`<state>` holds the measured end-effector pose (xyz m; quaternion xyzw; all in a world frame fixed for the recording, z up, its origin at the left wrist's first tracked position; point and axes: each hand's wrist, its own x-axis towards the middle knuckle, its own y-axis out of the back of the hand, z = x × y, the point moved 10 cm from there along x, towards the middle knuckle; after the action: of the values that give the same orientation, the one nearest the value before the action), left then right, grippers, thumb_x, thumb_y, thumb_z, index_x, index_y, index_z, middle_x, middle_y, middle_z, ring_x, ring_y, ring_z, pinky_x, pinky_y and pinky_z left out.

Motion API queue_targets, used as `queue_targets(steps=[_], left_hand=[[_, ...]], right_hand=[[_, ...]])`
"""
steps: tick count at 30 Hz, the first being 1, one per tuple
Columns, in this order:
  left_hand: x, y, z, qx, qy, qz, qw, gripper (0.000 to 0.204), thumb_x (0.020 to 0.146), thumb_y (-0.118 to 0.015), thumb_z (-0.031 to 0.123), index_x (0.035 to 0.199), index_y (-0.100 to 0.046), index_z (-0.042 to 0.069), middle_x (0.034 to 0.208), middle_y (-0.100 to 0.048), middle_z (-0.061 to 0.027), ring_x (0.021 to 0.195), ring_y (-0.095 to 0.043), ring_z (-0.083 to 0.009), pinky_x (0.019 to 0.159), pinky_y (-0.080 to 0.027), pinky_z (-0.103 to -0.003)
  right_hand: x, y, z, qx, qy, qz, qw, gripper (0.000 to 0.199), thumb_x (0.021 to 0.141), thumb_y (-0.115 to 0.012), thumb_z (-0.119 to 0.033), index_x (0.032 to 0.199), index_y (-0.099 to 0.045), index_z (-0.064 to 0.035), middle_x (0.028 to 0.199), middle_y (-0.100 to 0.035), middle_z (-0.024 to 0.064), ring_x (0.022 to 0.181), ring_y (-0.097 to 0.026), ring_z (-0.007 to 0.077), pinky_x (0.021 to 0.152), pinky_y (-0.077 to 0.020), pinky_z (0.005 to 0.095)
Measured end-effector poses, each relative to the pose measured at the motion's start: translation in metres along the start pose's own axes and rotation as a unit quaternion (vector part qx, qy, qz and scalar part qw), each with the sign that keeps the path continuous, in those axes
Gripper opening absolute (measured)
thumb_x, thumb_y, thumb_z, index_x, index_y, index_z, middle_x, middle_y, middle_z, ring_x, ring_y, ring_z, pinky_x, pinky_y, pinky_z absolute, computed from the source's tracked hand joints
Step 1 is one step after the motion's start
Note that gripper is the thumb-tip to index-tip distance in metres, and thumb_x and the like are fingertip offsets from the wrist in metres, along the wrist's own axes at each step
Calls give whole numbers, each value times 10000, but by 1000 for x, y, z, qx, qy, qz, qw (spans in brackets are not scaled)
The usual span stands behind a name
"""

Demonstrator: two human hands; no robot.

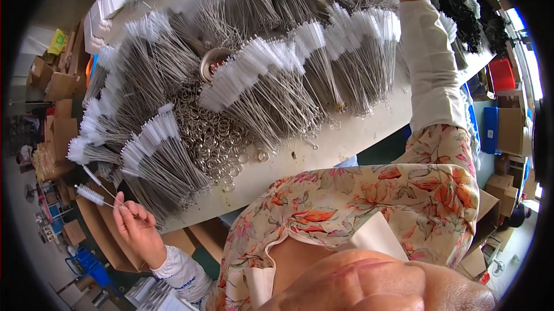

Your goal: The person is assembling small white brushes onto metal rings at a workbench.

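My left hand (137,225), at the lower left beyond the table edge, pinches the thin wire stems of small wire brushes. Two white bristle heads show above the fingers, the nearer brush head (89,194) being the larger. My right arm (433,60) stretches to the far side of the table in a white sleeve; its hand lies past the top edge of the picture. Close to my left hand is a bundle of white-tipped wire brushes (167,152). A heap of metal split rings (222,138) lies between the bundles at mid-table.
More brush bundles (265,74) cover the pale table (369,129). A round metal bowl (210,63) with small pieces inside stands among them. Black-bristled brushes (461,11) are piled at the far right. Cardboard boxes (104,224) stand below the table's left edge.
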<state>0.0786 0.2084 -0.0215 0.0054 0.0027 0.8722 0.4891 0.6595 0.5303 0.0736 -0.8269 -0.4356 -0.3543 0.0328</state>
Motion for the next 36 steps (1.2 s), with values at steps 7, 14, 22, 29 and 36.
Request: queue_targets(steps=[7, 14, 22, 29, 36], left_hand=[[-11, 7, -32, -81, 12, -47, 996, 334, 966, -447, 260, 1131, -547, -13, 707, -409, 19, 511, -283, -13, 393, -189, -152], [-54, 70, -48, -40, 48, 49, 997, 314, 964, -453, 262, 1033, -583, -14, 717, -404, 19, 518, -269, -11, 395, -180, -156], [-70, 86, -83, -144, 59, 56, 986, 296, 961, -460, 235, 1052, -569, -25, 747, -448, 7, 525, -303, -11, 402, -208, -151], [-88, 78, -90, -186, 56, 48, 980, 283, 955, -479, 226, 1007, -583, -32, 727, -459, -1, 513, -325, -19, 399, -229, -155], [-109, 76, -94, -175, 58, 52, 982, 299, 953, -478, 230, 1005, -579, -46, 730, -461, -2, 544, -360, -45, 440, -278, -186]], right_hand=[[41, -176, 79, -97, 199, -245, 944, 182, 786, -579, -174, 912, -627, -52, 808, -634, 119, 783, -617, 212, 704, -496, 390], [-85, -250, 53, -367, 104, -190, 905, 206, 761, -526, -108, 917, -654, -67, 932, -651, 157, 891, -624, 304, 779, -488, 427], [-59, -303, 127, -524, 258, -374, 720, 239, 793, -575, -257, 927, -646, -73, 896, -629, 129, 856, -604, 299, 733, -476, 427], [-80, -246, 83, -389, 25, -277, 878, 318, 648, -640, -373, 900, -707, -192, 917, -667, 124, 903, -622, 339, 804, -480, 463], [-60, -252, 104, -351, -12, -336, 874, 558, 633, -687, -422, 1058, -640, -63, 1069, -629, 157, 1018, -602, 296, 855, -477, 390]])
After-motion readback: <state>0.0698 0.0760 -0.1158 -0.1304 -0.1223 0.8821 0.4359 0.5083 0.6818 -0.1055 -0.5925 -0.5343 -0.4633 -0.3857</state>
